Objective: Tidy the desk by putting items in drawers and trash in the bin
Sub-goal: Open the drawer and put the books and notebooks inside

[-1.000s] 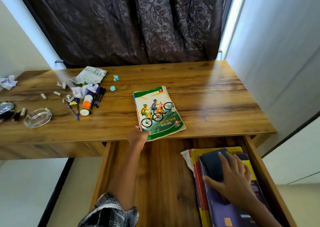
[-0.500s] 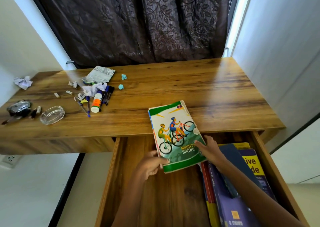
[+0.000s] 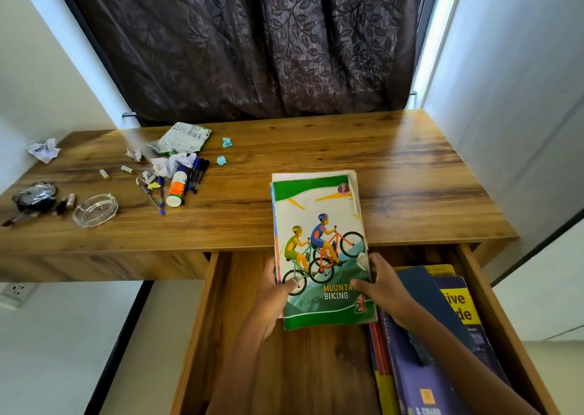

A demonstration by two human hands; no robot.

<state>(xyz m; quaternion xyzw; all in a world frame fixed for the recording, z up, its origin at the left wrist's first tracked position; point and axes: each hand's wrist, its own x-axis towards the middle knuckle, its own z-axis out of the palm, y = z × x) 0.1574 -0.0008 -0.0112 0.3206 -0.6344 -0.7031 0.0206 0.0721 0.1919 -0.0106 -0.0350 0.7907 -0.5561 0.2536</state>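
**Book held over the open drawer**

I have the Mountain Biking book (image 3: pixel 319 247) in both hands. My left hand (image 3: pixel 274 291) grips its left edge near the bottom, thumb curled over the cover and the other fingers hidden beneath. My right hand (image 3: pixel 380 283) clasps the lower right edge, fingers (image 3: pixel 360 285) closed onto the cover beside the title. The book's far half hangs above the worktop (image 3: pixel 410 174); its near half is over the open drawer (image 3: pixel 202 326). In the drawer's right side lies a stack of books (image 3: pixel 455 307), under my right forearm. Well apart on the worktop's left lie pens (image 3: pixel 196 174), a glue bottle (image 3: pixel 177 188), crumpled paper (image 3: pixel 42 150) and a glass ashtray (image 3: pixel 94 209).
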